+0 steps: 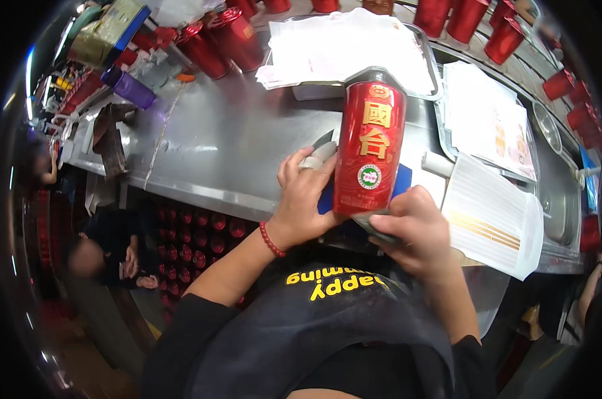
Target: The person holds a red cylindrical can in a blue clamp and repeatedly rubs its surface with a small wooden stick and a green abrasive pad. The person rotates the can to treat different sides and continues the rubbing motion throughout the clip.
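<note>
A red bottle [364, 183] with a dark cap and gold characters lies tilted in front of me, its base toward my body. My left hand [305, 199] is closed along its left side near the base, the thumb at the bottom edge. Wrapped about the left fingers is a pale grey band [319, 155]; whether it is tape or a finger cover I cannot tell. My right hand [417, 229] is closed, slightly blurred, and pinches a flat grey-green piece [374, 225], perhaps cloth, against the base. Blue material [325, 197] shows beneath the bottle.
Stacked white printed sheets [354, 46] lie in a tray beyond the bottle, with more sheets [484, 120] at right. A white striped bag [494, 216] hangs over the steel table's [228, 153] edge. Red bottles [238, 40] line the back. A purple bottle [131, 88] lies left. Another person [111, 256] sits lower left.
</note>
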`<state>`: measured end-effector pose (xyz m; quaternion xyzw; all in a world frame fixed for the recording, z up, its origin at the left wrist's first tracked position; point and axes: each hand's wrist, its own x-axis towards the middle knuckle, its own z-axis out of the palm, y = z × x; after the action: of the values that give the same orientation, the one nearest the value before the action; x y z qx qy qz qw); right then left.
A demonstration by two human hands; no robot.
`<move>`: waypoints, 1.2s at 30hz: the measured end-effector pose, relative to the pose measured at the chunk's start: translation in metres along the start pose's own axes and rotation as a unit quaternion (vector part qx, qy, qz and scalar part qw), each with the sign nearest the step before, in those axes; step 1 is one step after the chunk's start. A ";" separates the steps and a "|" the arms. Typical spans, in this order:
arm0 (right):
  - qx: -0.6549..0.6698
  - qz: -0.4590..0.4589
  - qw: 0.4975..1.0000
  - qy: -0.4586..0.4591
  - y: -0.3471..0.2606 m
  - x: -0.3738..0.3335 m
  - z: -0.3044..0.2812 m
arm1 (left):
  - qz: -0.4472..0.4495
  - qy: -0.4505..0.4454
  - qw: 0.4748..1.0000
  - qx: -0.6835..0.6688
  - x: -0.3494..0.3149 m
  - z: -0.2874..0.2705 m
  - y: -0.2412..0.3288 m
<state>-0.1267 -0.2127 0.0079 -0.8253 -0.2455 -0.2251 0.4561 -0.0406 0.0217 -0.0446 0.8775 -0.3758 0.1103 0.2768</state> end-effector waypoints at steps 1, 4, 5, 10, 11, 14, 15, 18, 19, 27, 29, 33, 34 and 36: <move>0.067 0.031 0.997 -0.016 0.002 0.002 -0.006 | 0.014 0.014 1.000 0.020 0.002 -0.004 0.004; -0.108 0.052 0.982 0.147 0.029 -0.004 0.003 | 0.057 0.055 0.995 0.061 0.013 -0.019 0.023; -0.149 0.019 0.978 0.147 0.025 -0.002 0.009 | 0.041 0.061 0.996 0.050 0.012 -0.017 0.022; -0.110 0.023 0.991 0.072 0.001 0.011 0.000 | -0.003 0.064 0.997 0.034 0.006 0.000 0.017; -0.221 0.011 0.965 0.143 0.013 0.019 0.001 | 0.003 0.057 0.997 0.043 0.009 -0.004 0.021; -0.084 -0.034 0.996 -0.020 -0.015 0.023 0.008 | -0.013 0.043 0.995 0.094 0.011 -0.013 0.029; -0.014 -0.019 0.996 -0.088 -0.025 0.031 0.002 | -0.016 0.045 0.993 0.105 0.011 -0.015 0.028; -0.200 0.082 0.965 0.151 0.000 0.024 0.006 | -0.017 0.048 0.995 0.091 0.015 -0.020 0.039; -0.181 0.040 0.978 0.095 -0.006 0.026 0.008 | -0.014 0.052 0.995 0.090 0.017 -0.019 0.038; -0.200 0.027 0.976 0.081 0.000 0.005 0.013 | -0.018 0.051 0.998 0.027 0.012 -0.010 0.027; -0.041 -0.018 0.996 -0.075 -0.033 0.022 0.008 | -0.011 0.042 0.999 -0.005 0.008 -0.002 0.013; 0.124 0.251 0.960 -0.031 -0.017 0.028 -0.032 | -0.001 0.049 0.997 -0.063 0.000 0.008 -0.006; 0.072 0.236 0.969 0.020 -0.008 0.036 -0.042 | -0.008 0.015 0.997 -0.081 0.001 0.010 -0.007; -0.024 0.174 0.983 0.046 0.033 0.067 -0.060 | -0.013 0.016 0.992 -0.121 0.003 0.013 -0.005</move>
<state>-0.0634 -0.2669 0.0550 -0.8546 -0.0710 -0.1859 0.4796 -0.0348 0.0155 -0.0566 0.8403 -0.3706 0.0742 0.3886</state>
